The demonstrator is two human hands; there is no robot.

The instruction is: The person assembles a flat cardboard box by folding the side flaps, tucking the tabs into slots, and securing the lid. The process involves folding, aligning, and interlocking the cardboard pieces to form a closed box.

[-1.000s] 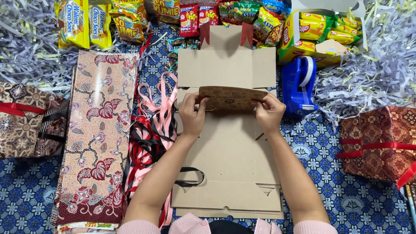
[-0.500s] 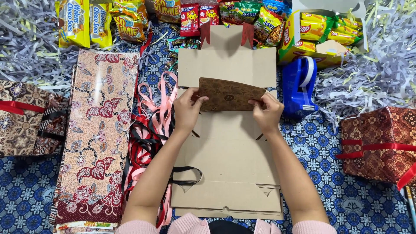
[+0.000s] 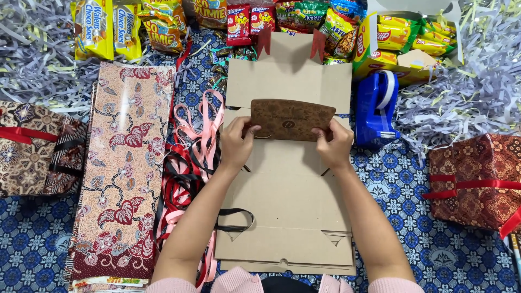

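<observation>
We see both hands at the middle of the frame, gripping one brown patterned flap (image 3: 293,118) of a flat cardboard box (image 3: 287,217). The left hand (image 3: 237,142) pinches the flap's left end, thumb on the front and fingers curled behind; the right hand (image 3: 334,144) does the same at the right end. Both hands are closed on the flap, which stands raised off the cardboard and faces us. The box lies unfolded on a blue patterned cloth (image 3: 32,244), with more panels reaching toward us and away from us, and two red tabs (image 3: 264,40) at its far edge.

Just left of the box we see a tangle of pink, red and black ribbons (image 3: 187,163), and beside that a long sheet of floral wrapping paper (image 3: 122,168). A wrapped box with a red ribbon (image 3: 32,146) sits at the far left, and another red wrapped box (image 3: 477,182) at the right. A blue tape dispenser (image 3: 377,108) stands just right of the cardboard, near the right hand. Snack packets (image 3: 163,24) line the far edge, a yellow carton (image 3: 380,46) of them among them. Heaps of shredded paper (image 3: 461,92) fill both far corners.
</observation>
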